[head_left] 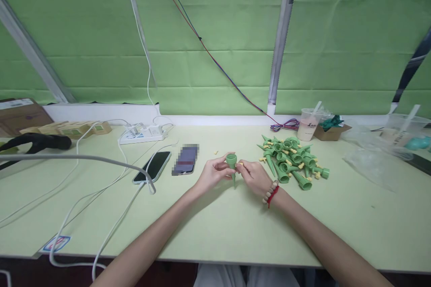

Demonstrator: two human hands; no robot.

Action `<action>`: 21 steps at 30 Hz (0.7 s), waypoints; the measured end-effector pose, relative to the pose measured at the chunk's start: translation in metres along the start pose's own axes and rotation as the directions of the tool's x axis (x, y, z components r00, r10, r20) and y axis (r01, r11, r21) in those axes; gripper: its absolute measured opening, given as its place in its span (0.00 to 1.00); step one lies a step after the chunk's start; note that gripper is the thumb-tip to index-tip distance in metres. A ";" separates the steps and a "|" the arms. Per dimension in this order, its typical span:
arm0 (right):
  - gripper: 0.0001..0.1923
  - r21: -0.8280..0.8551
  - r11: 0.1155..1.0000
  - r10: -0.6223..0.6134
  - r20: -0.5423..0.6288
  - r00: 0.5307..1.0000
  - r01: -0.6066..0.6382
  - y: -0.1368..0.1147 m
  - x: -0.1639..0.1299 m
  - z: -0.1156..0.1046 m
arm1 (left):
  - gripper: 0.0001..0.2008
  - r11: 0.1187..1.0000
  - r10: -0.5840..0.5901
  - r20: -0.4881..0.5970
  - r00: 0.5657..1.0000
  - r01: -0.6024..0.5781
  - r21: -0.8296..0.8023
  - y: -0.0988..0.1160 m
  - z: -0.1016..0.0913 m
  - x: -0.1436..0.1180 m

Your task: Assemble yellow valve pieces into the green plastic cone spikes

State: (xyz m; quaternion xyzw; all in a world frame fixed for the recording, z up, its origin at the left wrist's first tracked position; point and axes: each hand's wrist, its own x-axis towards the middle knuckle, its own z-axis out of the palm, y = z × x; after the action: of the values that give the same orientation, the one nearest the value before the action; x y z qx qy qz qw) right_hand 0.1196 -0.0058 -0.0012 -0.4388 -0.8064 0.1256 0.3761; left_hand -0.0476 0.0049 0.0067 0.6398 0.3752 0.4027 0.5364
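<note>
holding a green spike (231, 159) over the desk (215, 228), cup end up and thin tip down; hard to tell whether touching the surface at the tip. pinching it from the left with the left hand (212, 174), with thumb and fingers about the cup and just below. pressed together at the fingertips in the right hand (252, 176), gripping a small yellow piece (240, 164) right beside the spike; mostly covered by the fingers, so impossible to tell whether seated in the side wall.

by the look of it, likely light, stiff, hollow plastic; smooth, so perhaps slippery and apt to twist in a loose grip. not very fragile, though probably weakest at the slender tip. best to take hold around the cup or just under it, and to avoid bending the point. with the yellow piece, tiny and easy to drop, better to pinch at the outer end.

heaped to the right on the desk: similar green spikes (286, 157), with yellow bits among them. lying beyond the left hand: a loose yellow bit (216, 152).
</note>
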 end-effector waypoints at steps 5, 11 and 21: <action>0.20 0.382 0.894 0.199 0.125 0.972 -0.233 -0.004 -0.002 0.011 | 0.32 0.998 0.043 -0.062 0.997 -0.040 0.058 -0.002 -0.001 0.001; 0.25 0.279 0.932 0.202 0.136 0.970 -0.233 -0.002 0.001 0.003 | 0.33 0.999 0.031 -0.009 0.999 -0.031 0.008 -0.003 -0.002 0.004; 0.19 -0.391 0.899 -0.212 0.006 0.977 0.197 0.013 0.008 -0.016 | 0.29 0.998 -0.015 0.042 0.999 0.017 -0.054 0.002 -0.003 0.002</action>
State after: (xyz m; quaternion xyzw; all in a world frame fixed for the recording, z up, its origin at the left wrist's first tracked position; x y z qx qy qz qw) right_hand 0.1359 0.0061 0.0068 -0.4198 -0.8498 -0.0855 0.3072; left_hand -0.0493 0.0070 0.0092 0.6302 0.3582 0.3950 0.5645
